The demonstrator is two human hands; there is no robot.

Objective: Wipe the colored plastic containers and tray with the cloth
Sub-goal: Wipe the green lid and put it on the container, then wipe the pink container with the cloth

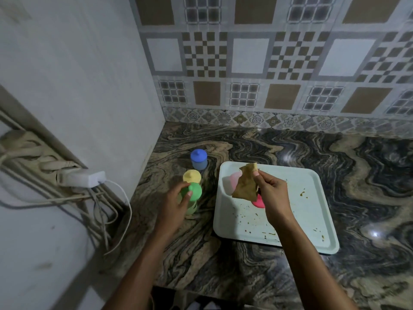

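Green container upright on the marble counter just left of the tray, gripped round its side by the left hand, with the yellow container just behind and the blue container farther back. Brown cloth pinched between thumb and fingers of the right hand, held above the tray's far left part. Pale pink container and brighter pink piece on the stained tray, partly hidden behind cloth and hand.
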